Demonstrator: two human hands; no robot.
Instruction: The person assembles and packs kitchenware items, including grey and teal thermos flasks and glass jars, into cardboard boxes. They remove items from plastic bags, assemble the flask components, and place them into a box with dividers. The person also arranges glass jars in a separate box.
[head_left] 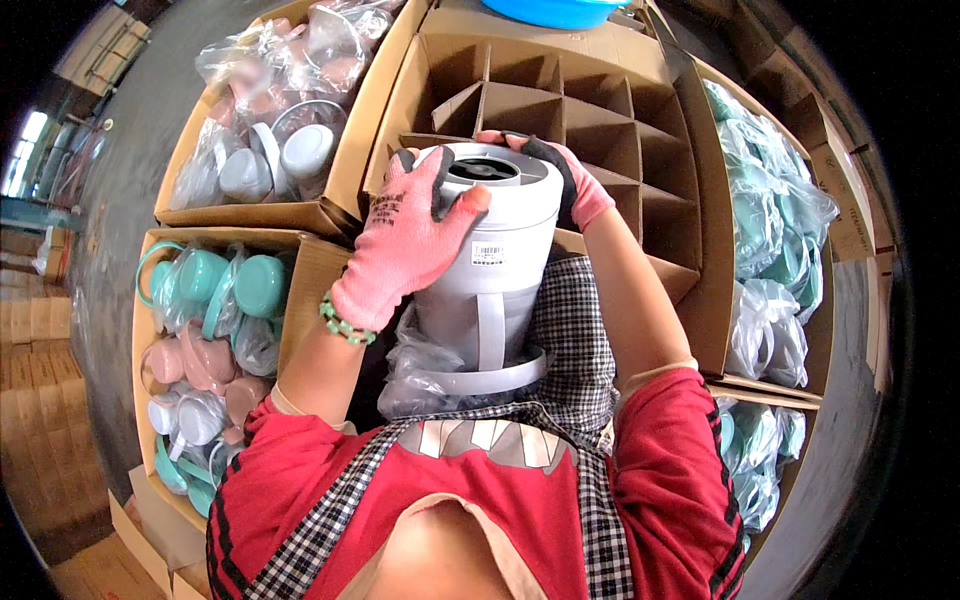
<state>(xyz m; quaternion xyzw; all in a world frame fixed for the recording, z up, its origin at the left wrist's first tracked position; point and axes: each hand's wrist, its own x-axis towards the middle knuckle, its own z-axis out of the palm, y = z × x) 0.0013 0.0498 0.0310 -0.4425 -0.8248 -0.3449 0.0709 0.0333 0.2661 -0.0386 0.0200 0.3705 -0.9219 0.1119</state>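
A pale grey cylindrical plastic jug (pixel 490 275) stands before my body, with a side handle and a small printed label. Its upper end has a wide ring around a dark recess. My left hand (pixel 412 230), in a pink work glove with dark patches, is closed around the left of this end, thumb on the near side. On the far right of the rim, my right hand (pixel 560 175) grips too, in a similar glove; the jug hides part of its fingers. A clear plastic bag (pixel 420 365) lies bunched around the jug's lower end, beside a pale grey curved band.
Beyond the jug stands a carton with cardboard dividers (pixel 600 125). Left are cartons of bagged pink and grey pieces (pixel 310 150) and green, pink and grey pieces (pixel 205 275). Right-hand cartons hold bagged green pieces (pixel 765 215). A blue basin (pixel 555 10) sits at the far edge.
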